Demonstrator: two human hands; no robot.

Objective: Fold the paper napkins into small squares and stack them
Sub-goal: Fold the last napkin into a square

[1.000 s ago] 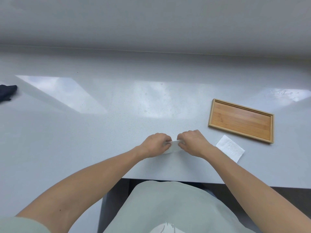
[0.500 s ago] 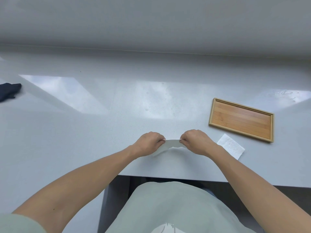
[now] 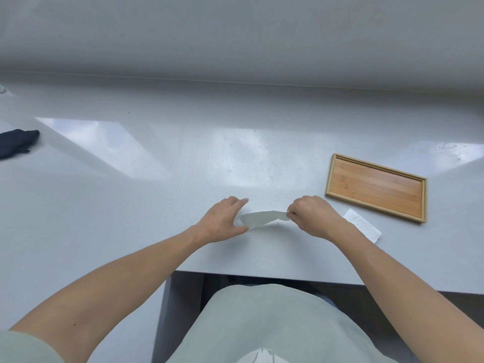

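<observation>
A white paper napkin (image 3: 258,218) is stretched between my hands near the counter's front edge, its right end lifted off the surface. My right hand (image 3: 311,214) pinches that right end with curled fingers. My left hand (image 3: 225,221) lies with straight fingers at the napkin's left end, its thumb along the near edge. A second white napkin (image 3: 362,227), folded flat, lies on the counter just right of my right wrist.
A shallow bamboo tray (image 3: 377,186) sits to the right, beyond the folded napkin. A dark cloth (image 3: 15,142) lies at the far left edge. The grey counter (image 3: 157,205) ends in a front edge below my forearms, with a gap under it.
My hands have drawn apart and the napkin has opened out between them. My left hand went from a curled pinch to straight fingers. The right hand lifted its end.
</observation>
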